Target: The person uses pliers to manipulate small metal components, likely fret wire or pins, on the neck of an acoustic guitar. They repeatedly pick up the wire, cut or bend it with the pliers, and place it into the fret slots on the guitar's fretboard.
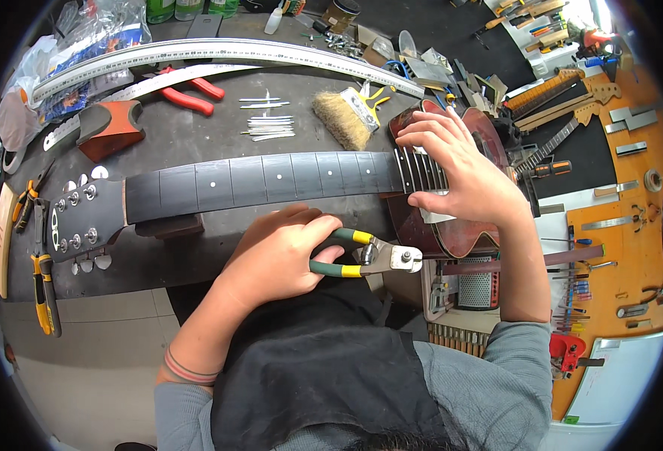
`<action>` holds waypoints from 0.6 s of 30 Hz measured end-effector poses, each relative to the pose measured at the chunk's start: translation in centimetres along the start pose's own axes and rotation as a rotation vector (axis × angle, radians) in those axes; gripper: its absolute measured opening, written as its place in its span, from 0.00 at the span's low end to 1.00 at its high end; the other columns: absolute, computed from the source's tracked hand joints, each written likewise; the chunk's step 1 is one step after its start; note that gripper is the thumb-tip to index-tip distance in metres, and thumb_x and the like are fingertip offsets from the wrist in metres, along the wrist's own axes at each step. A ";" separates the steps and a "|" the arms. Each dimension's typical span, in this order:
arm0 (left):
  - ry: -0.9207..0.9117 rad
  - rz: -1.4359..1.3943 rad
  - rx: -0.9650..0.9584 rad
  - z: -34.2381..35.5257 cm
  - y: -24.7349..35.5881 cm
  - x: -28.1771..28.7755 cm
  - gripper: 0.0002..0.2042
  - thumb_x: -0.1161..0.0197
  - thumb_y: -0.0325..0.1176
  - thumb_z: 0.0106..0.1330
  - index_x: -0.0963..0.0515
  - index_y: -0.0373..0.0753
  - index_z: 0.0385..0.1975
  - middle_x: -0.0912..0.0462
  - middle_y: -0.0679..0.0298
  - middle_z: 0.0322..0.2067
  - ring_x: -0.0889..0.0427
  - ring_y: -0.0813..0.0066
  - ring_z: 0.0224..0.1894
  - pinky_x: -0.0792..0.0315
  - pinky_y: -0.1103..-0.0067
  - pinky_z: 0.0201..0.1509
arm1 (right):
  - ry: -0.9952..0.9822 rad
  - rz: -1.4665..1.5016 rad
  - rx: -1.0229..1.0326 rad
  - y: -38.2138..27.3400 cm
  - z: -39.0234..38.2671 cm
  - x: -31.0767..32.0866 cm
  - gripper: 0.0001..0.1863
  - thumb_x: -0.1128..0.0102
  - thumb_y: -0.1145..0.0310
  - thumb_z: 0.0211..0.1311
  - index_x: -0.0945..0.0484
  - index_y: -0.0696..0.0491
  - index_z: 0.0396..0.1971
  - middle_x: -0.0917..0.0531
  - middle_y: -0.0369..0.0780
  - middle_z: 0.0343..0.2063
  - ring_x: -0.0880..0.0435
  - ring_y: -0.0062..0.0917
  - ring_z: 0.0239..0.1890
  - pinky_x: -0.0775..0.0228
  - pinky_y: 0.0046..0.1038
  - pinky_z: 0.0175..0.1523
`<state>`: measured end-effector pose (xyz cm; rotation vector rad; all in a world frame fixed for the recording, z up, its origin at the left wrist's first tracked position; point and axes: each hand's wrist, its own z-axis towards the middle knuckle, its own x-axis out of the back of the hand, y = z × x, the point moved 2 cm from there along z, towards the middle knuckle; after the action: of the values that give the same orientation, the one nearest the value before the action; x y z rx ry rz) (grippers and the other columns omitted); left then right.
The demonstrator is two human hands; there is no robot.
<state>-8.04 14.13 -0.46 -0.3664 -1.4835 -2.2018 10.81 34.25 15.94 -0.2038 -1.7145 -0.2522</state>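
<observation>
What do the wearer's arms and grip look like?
The grip is a bare left hand and a bare right hand, no gloves. Grey textured-fabric sleeves end near the elbows. A reddish, dark-edged band marks the left forearm; worn or inked, I can't tell.

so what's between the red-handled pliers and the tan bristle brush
The head view shows thin, pale strips lying on the dark tabletop there.

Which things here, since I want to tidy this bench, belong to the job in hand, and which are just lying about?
Probably in the job:
guitar, under the right grip
green-handled cutters, in the left grip
dark block, under the neck
thin strips, perhaps

Seemingly lying about, untouched:
red-handled tool
long ruler
brush
yellow-and-black pliers
</observation>
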 end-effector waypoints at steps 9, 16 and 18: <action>0.009 0.006 -0.025 0.1 -0.2 -0.1 0.14 0.23 0.36 0.68 0.14 0.38 0.49 0.09 0.52 0.40 0.10 0.48 0.45 0.17 0.60 0.48 | 0.005 0.070 0.012 0.2 0.1 0.2 0.42 0.16 0.57 0.54 0.22 0.52 0.69 0.21 0.46 0.70 0.31 0.44 0.82 0.56 0.58 0.91; 0.023 0.010 -0.037 0.1 -0.3 -0.2 0.13 0.23 0.35 0.68 0.14 0.38 0.48 0.10 0.54 0.39 0.10 0.49 0.44 0.17 0.60 0.47 | 0.008 0.085 0.005 0.3 0.1 0.0 0.39 0.16 0.58 0.55 0.21 0.51 0.68 0.20 0.47 0.70 0.30 0.44 0.82 0.57 0.58 0.92; 0.026 0.007 -0.037 0.1 -0.3 -0.3 0.13 0.22 0.36 0.68 0.14 0.38 0.48 0.10 0.54 0.39 0.10 0.50 0.45 0.17 0.60 0.47 | 0.011 0.083 0.002 0.3 0.0 0.0 0.38 0.16 0.59 0.56 0.20 0.51 0.67 0.19 0.47 0.69 0.30 0.43 0.82 0.57 0.57 0.92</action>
<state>-7.94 14.40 -0.81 -0.3534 -1.4278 -2.2231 10.94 34.57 15.94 -0.2715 -1.6913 -0.1896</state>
